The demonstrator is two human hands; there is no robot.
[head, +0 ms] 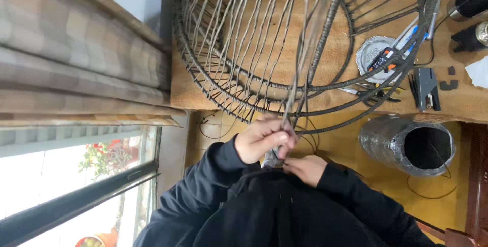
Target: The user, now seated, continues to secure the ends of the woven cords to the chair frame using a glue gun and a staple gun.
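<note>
Head view over a tan wooden worktable point(203, 82) beside a checked curtain point(76, 49) and a bright window point(61, 176), yellow floor below. A round wire frame point(305, 33) wrapped in dark grey woven cord rests on the table, its rim overhanging the edge. Flat grey strands point(300, 69) run down from the frame into the left hand point(264, 139), which is closed around them; the right hand point(305, 168) pinches their ends just beneath. A black-wrapped cylinder point(406, 145) lies nearby.

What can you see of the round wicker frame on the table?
The wicker frame is a large round dome of dark grey-brown cords strung over thicker wrapped ribs and hoops. It rests on the wooden table and overhangs its near edge. Both hands, left and right, grip loose strands trailing from it.
</note>
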